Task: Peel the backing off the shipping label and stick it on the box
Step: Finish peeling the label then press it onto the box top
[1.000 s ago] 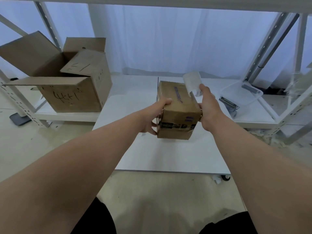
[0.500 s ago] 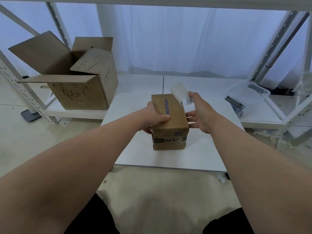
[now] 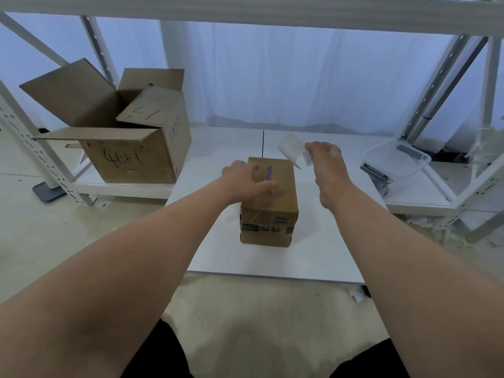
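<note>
White paper shipping label (image 3: pixel 292 151) is pinched in your right hand (image 3: pixel 326 166), just beyond the far right corner of the brown cardboard box (image 3: pixel 268 211) on the white table (image 3: pixel 313 257). Your left hand (image 3: pixel 245 181) rests across the box top, fingers spread; bring it over to peel the backing from one corner, slowly.

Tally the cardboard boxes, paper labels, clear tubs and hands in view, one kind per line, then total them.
Cardboard boxes: 2 (small sealed box, large open box)
Paper labels: 1 (shipping label)
Clear tubs: 1 (plastic tub)
Hands: 2 (left hand, right hand)
Total: 6
</note>
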